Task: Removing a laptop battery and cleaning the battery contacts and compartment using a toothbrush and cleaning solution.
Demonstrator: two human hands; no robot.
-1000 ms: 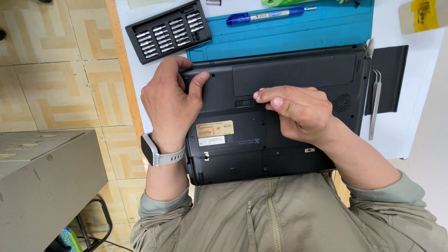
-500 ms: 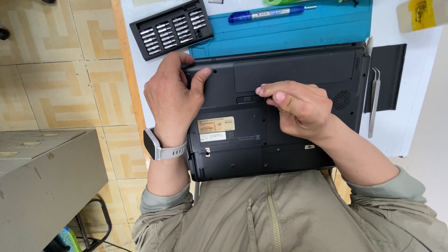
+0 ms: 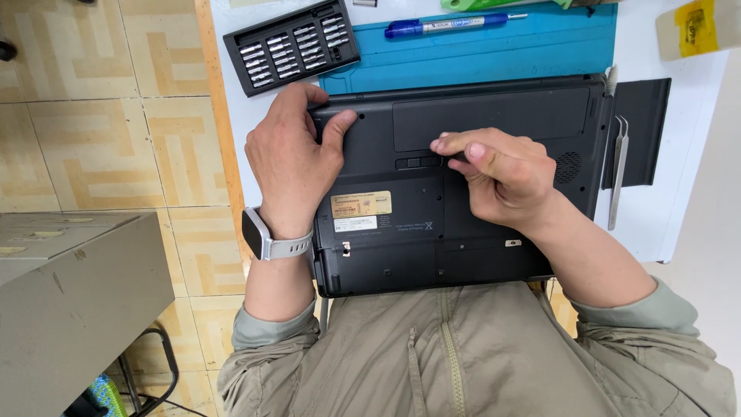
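White tabletop (image 3: pixel 664 232) over tiled floor carries a black laptop (image 3: pixel 432 255), upside down at centre on a blue mat (image 3: pixel 478 58). Its battery panel (image 3: pixel 486 120) at 12 o'clock looks seated, so nothing seems removed yet. At 9 o'clock the left hand (image 3: pixel 289 166) clasps the laptop's corner; the right hand (image 3: pixel 502 177), fingers curled, presses the latch (image 3: pixel 417 162). A bit case (image 3: pixel 292 45) lies at 11.

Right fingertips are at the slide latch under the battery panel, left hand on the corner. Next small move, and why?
Probably slide the latch sideways with the right hand: its fingertips already sit at the latch's end, just below the battery panel. The left hand grips the laptop corner, thumb on the base, steadying it.
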